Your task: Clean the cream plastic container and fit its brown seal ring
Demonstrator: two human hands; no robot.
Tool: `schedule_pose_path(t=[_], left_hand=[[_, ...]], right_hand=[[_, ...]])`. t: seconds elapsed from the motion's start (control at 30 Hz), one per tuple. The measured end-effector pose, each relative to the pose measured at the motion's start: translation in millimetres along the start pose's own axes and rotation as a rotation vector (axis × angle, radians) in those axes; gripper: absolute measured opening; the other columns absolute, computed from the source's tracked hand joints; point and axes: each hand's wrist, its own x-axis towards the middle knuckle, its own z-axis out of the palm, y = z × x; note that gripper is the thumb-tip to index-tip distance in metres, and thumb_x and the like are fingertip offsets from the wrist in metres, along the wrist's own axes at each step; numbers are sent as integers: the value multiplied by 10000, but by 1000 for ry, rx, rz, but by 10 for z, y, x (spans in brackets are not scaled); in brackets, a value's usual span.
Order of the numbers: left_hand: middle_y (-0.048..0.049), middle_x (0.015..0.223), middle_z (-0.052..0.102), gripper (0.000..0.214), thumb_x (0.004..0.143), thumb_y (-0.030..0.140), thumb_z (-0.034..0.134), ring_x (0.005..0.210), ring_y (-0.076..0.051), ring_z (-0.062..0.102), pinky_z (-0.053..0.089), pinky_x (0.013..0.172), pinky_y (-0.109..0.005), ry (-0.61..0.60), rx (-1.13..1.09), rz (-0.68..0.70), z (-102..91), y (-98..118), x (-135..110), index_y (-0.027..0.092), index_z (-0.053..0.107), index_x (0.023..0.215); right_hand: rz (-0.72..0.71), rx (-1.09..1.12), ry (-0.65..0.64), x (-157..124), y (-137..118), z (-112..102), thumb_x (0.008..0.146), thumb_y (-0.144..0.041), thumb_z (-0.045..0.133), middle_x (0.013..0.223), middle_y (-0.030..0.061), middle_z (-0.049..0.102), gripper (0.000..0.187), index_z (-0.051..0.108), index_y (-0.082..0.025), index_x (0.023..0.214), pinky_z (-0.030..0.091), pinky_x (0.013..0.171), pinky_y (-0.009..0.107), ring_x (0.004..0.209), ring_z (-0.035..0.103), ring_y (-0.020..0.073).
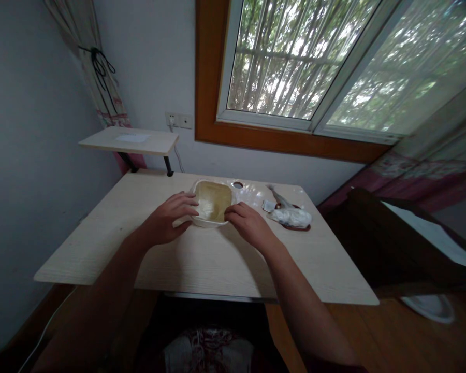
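Observation:
A white rounded-square bowl (213,201) with a yellowish inside sits on the pale wooden table, near its back edge. My left hand (171,215) lies against the bowl's left side, its fingers stretched out and the thumb apart near the front corner. At the right front rim, my right hand (248,223) has its fingers bent and pressed together on the edge. Thin clear plastic (252,194) spreads out from the bowl's right side. What is under the right fingertips is hidden.
On the table (217,264), to the right, a white plastic-wrapped bundle (291,217) lies on a reddish-brown base, with a grey tapered piece behind it. A raised shelf (128,140) stands at the back left. Beyond the right edge is a dark piece of furniture (396,243).

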Motion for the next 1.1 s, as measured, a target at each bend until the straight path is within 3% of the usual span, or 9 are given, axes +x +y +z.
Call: schedule_pose_path(t=[0.2, 0.37, 0.57, 0.63, 0.73, 0.83, 0.93, 1.1], left_hand=[[-106, 1410, 566, 355, 944, 302, 551, 1332, -237, 517, 399, 1154, -464, 251, -76, -299, 104, -45, 171, 225, 603, 1286], [-149, 1427, 557, 613, 860, 318, 621, 1317, -266, 534, 389, 1152, -452, 245, -178, -559, 351, -212, 367, 165, 476, 1435], [-130, 1213, 698, 497, 867, 440, 595, 1099, -266, 658, 504, 991, -412, 251, -565, -750, 520, -338, 365, 141, 626, 1263], [-116, 1165, 719, 514, 871, 522, 584, 1074, -270, 664, 515, 965, -403, 216, -645, -767, 537, -360, 327, 145, 656, 1212], [-104, 1238, 700, 530, 893, 588, 533, 1179, -274, 624, 466, 1048, -403, 222, -658, -785, 525, -396, 283, 177, 672, 1196], [-111, 1364, 629, 525, 932, 562, 482, 1302, -258, 548, 378, 1144, -413, 294, -534, -740, 434, -405, 292, 188, 643, 1264], [-111, 1391, 600, 499, 918, 494, 546, 1318, -245, 531, 365, 1157, -413, 328, -340, -591, 272, -344, 373, 192, 621, 1308], [-77, 1200, 704, 355, 875, 358, 613, 1146, -225, 635, 448, 1080, -391, 163, -138, -453, 122, -221, 562, 197, 704, 1177]], right_hand=[[6, 58, 2, -6, -42, 26, 992, -146, 487, 1149, 73, 664, 240, 690, -240, 1077, 504, 899, 373, 1062, 574, 227], [-3, 88, 6, 3, -66, 44, 987, -140, 484, 1176, 73, 653, 250, 690, -244, 1083, 507, 924, 380, 1082, 570, 222], [-11, 126, 42, -19, -59, 37, 962, -118, 515, 1158, 74, 661, 253, 687, -258, 1084, 527, 899, 396, 1067, 576, 221], [-15, 131, 49, -25, -60, 37, 956, -111, 518, 1158, 77, 661, 251, 684, -252, 1081, 530, 900, 397, 1066, 575, 223], [-19, 127, 57, -28, -70, 42, 955, -107, 511, 1160, 86, 657, 240, 680, -231, 1070, 530, 907, 399, 1066, 570, 226], [-23, 122, 58, -28, -95, 49, 959, -111, 500, 1172, 89, 650, 236, 676, -225, 1066, 529, 918, 402, 1076, 565, 227], [-31, 123, 56, -29, -131, 51, 951, -104, 507, 1177, 89, 648, 243, 674, -231, 1073, 531, 920, 408, 1087, 561, 229], [-45, 124, 52, -20, -176, 47, 934, -86, 521, 1178, 97, 650, 254, 669, -226, 1086, 535, 919, 417, 1097, 552, 237]])
